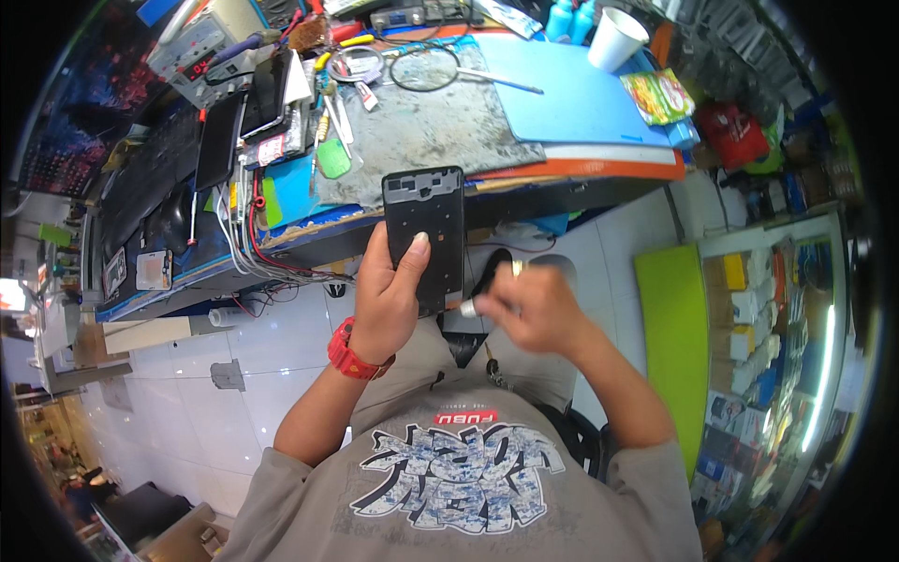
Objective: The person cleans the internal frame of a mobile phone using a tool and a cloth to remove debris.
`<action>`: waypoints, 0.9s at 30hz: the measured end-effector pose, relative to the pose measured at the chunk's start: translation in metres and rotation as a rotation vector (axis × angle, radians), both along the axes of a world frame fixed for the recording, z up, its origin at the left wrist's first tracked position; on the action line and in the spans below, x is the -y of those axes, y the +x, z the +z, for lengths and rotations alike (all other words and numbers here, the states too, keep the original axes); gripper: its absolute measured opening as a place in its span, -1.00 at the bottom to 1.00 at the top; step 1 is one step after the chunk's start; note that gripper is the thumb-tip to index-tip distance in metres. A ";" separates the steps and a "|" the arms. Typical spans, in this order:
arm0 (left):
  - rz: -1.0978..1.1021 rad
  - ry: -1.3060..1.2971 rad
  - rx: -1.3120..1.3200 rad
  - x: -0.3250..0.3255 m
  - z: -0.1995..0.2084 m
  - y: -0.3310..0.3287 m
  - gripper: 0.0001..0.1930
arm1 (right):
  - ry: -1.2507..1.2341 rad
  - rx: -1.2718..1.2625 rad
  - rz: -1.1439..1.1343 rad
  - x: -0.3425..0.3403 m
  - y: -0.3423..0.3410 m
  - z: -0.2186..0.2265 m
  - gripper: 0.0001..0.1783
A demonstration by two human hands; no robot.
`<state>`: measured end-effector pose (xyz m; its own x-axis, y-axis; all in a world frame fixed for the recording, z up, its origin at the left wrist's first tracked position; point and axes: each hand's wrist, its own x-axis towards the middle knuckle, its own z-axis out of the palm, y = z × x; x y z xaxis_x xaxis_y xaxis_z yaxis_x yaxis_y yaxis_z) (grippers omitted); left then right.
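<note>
My left hand is closed round the lower left side of a black phone frame, with the thumb lying across its face. Cutouts show at the frame's upper end, and small holes dot its flat face. It is held upright over my lap, its top near the bench's front edge. My right hand is curled just right of the frame's lower end, apart from it. A small white object shows at its fingertips; its kind cannot be made out.
A grey work mat and a blue mat cover the bench. On it are dark phones, a cable loop, tools, a white paper cup and a green packet. Cables hang off its front edge. A glass display case stands right.
</note>
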<state>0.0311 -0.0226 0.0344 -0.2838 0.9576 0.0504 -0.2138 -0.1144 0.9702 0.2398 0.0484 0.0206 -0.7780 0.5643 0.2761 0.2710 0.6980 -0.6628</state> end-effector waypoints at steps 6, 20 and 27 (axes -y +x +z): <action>-0.060 -0.085 0.089 0.000 -0.012 -0.001 -0.74 | -0.117 -0.286 -0.209 -0.021 -0.016 0.028 -0.79; 0.056 -0.095 0.121 0.001 -0.009 -0.008 -0.70 | -0.105 -0.105 -0.125 0.015 -0.014 0.010 -0.71; 0.226 -0.094 0.377 0.008 -0.005 -0.012 -0.71 | -0.623 -0.117 -0.243 0.047 0.013 -0.014 -0.62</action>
<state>0.0196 -0.0302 0.0295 -0.4684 0.8649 -0.1805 -0.5339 -0.1143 0.8378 0.2528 0.0017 0.0062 -0.5935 0.8005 -0.0832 0.2744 0.1042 -0.9560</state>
